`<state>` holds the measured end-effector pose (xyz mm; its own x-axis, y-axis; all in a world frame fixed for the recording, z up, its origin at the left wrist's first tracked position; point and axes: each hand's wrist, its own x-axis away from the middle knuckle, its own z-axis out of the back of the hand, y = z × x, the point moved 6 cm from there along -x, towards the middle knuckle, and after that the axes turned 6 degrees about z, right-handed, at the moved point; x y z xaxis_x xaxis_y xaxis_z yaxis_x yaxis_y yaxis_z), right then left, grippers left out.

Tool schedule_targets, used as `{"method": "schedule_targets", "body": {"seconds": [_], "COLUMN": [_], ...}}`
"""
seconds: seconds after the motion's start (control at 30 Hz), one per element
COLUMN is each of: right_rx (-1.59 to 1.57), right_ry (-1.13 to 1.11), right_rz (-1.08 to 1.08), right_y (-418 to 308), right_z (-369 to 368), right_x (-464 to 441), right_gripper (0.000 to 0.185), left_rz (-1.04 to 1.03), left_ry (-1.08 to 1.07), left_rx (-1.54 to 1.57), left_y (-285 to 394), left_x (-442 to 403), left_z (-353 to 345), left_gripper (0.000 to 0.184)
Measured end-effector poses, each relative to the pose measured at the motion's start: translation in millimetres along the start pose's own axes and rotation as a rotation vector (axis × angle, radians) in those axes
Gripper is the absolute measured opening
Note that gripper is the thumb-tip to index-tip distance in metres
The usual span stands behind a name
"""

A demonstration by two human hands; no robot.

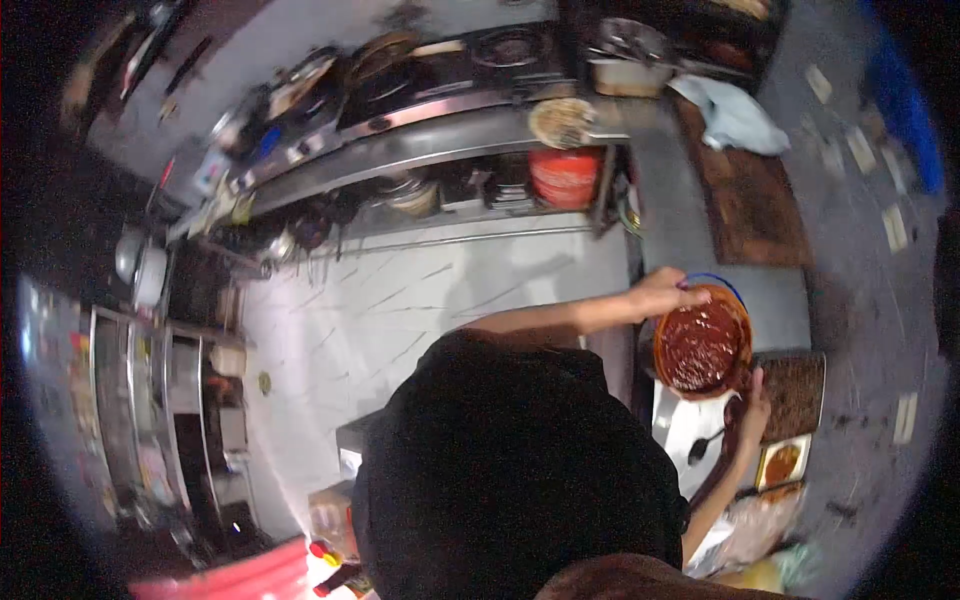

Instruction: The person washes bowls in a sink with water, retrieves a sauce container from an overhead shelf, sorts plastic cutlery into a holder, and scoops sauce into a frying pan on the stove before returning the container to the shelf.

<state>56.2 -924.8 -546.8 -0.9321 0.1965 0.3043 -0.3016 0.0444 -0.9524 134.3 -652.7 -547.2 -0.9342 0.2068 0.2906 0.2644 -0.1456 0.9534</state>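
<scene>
An orange-rimmed round bowl full of glossy dark red sauce is over the counter edge at right. My left hand grips its upper-left rim, with the thumb over the edge. At the lower-right side of the bowl, my right hand holds it with the fingers partly hidden. A blue curved rim shows just behind the bowl. Close below my right hand, a dark spoon-like utensil lies over a white surface.
On the counter are a brown board, a pale cloth, a dark textured slab and a small container of reddish food. A stove and red bucket stand farther off; shelves line the left.
</scene>
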Motion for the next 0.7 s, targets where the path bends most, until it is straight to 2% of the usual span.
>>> {"method": "schedule_targets", "body": {"seconds": [0.1,0.2,0.23,0.3,0.33,0.37,0.4,0.47,0.53,0.6,0.67,0.7], "right_rx": [0.146,0.247,0.250,0.311,0.344,0.379,0.542,0.544,0.490,0.589,0.649,0.665], "right_ry": [-0.050,-0.152,-0.179,-0.218,-0.328,-0.438,-0.540,-0.672,-0.870,-0.903,-0.915,-0.910], "right_rz": [0.085,0.276,0.272,0.247,0.200,0.156,0.279,0.177,0.093,0.195,0.313,0.376], "right_y": [-45,-74,-64,-43,-52,-60,-56,-55,-42,-34,-24,-19], "right_z": [-47,-122,-146,-195,-235,-274,-308,-384,-452,-503,-543,-559], "right_x": [27,45,38,24,42,61,61,97,119,126,125,120], "right_gripper": [0.040,0.039,0.039,0.038,0.045,0.053,0.050,0.050,0.053,0.054,0.055,0.055], "left_rz": [0.043,-0.068,-0.141,-0.068,-0.032,-0.053,-0.077,-0.129,0.048,0.012,0.161,0.183], "left_ry": [0.086,0.167,0.249,0.430,0.519,0.613,0.698,0.871,0.974,1.115,1.188,1.244], "left_rx": [0.125,0.272,0.296,0.125,0.040,0.010,-0.004,-0.032,-0.160,-0.277,-0.131,-0.127], "left_y": [13,32,43,25,17,11,3,-8,-8,-13,-48,-29], "left_x": [54,121,148,183,201,222,243,282,331,375,408,435], "left_z": [40,106,135,191,219,245,270,320,363,403,446,457], "left_gripper": [0.034,0.032,0.031,0.031,0.031,0.032,0.036,0.045,0.047,0.050,0.048,0.048]}}
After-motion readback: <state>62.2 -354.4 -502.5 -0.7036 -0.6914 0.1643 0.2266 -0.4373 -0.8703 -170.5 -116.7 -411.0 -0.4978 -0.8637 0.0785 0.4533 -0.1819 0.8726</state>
